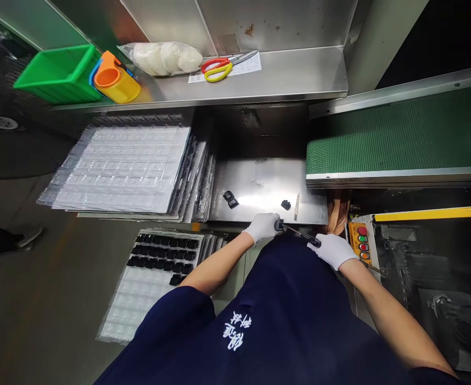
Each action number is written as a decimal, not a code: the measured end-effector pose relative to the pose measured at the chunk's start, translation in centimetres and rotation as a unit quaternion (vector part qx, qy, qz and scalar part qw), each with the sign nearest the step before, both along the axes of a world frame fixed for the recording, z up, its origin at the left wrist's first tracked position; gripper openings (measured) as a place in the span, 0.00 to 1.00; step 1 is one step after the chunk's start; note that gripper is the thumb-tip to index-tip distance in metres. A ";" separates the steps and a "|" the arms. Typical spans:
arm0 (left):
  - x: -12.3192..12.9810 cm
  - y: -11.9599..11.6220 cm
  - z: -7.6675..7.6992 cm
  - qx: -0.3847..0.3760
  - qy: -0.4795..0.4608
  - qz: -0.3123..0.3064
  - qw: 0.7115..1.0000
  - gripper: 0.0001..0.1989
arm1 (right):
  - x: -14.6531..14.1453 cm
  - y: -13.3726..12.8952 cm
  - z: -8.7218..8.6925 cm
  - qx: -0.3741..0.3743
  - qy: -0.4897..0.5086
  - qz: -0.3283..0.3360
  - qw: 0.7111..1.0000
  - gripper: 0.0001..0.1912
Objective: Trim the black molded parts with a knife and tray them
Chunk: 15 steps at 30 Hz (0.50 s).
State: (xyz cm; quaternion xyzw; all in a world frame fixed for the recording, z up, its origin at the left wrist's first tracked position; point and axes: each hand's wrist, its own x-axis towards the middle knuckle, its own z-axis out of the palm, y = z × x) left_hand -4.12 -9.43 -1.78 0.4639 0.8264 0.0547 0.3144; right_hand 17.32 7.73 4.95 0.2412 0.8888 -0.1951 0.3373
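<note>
The left hand (262,227) and right hand (332,251), both white-gloved, gripped one slim black tool (301,234); two black parts (230,199) lay on the steel worktop (263,184) nearby.

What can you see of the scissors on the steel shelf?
The scissors lie flat on a printed paper sheet on the stainless steel shelf, blades closed, pointing right. They have two loop handles, one red and one yellow, and metal blades. A clear bag of white items lies just left. Only the paper touches them.

The stainless-steel plate (259,190) is glossy, the plastic trays (118,171) smooth, the gloves (262,226) probably matt cloth.
</note>
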 end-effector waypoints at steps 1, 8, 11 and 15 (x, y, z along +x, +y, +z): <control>-0.1 -0.1 -0.1 0.001 0.000 0.005 1.000 0.19 | 0.0 0.0 0.0 0.005 0.001 -0.007 1.000 0.25; -0.9 -1.3 -1.3 0.005 -0.015 0.086 0.996 0.15 | -0.1 -0.3 0.4 -0.005 0.002 -0.009 1.000 0.24; -1.4 -2.1 -1.9 0.012 -0.031 0.133 0.990 0.16 | -0.2 -0.5 0.6 -0.004 0.000 -0.009 1.000 0.24; -2.0 -3.1 -3.0 0.026 -0.081 0.196 0.977 0.14 | -0.2 -0.7 0.7 -0.022 0.009 0.009 1.000 0.23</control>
